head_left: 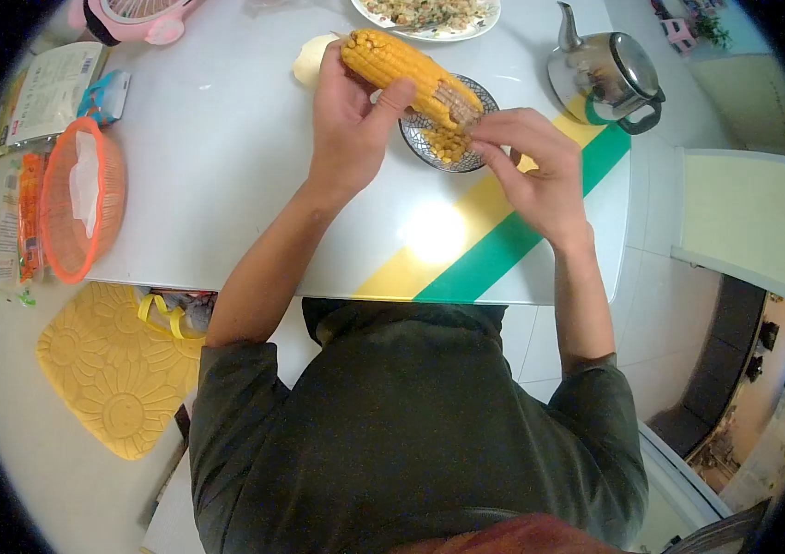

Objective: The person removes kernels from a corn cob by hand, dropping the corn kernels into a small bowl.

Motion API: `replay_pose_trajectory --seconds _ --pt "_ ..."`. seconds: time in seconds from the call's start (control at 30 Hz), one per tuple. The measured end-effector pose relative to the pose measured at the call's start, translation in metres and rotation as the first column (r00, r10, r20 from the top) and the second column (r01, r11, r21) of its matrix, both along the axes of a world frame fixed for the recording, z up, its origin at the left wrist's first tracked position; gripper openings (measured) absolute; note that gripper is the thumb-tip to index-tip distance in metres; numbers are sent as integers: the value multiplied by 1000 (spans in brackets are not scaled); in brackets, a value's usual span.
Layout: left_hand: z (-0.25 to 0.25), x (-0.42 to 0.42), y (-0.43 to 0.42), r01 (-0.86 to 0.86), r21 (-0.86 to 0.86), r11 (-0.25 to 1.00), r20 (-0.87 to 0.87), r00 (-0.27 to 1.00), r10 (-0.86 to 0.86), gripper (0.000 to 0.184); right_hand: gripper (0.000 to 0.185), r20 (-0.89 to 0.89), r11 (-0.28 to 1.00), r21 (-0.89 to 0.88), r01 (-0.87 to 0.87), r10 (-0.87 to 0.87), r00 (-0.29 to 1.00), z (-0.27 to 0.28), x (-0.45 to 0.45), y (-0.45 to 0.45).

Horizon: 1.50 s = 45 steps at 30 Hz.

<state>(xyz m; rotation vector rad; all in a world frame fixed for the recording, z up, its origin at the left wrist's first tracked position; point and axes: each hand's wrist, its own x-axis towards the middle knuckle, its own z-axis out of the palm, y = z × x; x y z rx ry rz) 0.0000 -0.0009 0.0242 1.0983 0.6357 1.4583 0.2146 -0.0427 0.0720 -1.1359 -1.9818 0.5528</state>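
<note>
An ear of yellow corn [397,69] is gripped in my left hand [348,125], tilted down to the right. Its lower right end shows bare cob where kernels are gone. My right hand [535,162] is at that end, thumb and forefinger pinched together against the cob; whether a kernel sits between them I cannot make out. Beneath the corn stands a small patterned bowl [417,140] with loose yellow kernels [448,143] in it. A pale round thing [315,61] lies behind my left hand, partly hidden.
A plate [480,28] of mixed chopped food is at the back of the white table [217,185]. On the right stands a metal kettle [595,78]. An orange basket [113,189], packets [55,88] and a pink fan [138,18] are on the left.
</note>
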Motion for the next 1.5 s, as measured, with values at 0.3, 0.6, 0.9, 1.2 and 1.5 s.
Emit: replay_pose_trajectory --seconds 0.3,0.6,0.9,1.2,1.5 --pt "3 0 0 -7 -39 999 -1 1000 7 42 12 -68 997 72 42 -37 997 -2 -8 21" --pt "0 -1 3 -46 -16 999 -11 999 46 45 23 -69 987 134 -87 96 993 -13 0 34" --pt "6 3 -5 -10 -8 1000 -45 999 10 50 49 118 961 277 1 -35 992 -16 -19 41" --pt "-3 4 -4 2 69 998 -71 997 3 52 48 189 948 318 23 -87 978 -24 -23 39" --pt "-5 5 -4 12 72 997 -84 996 -5 52 44 223 928 372 11 -100 970 -27 -25 40"
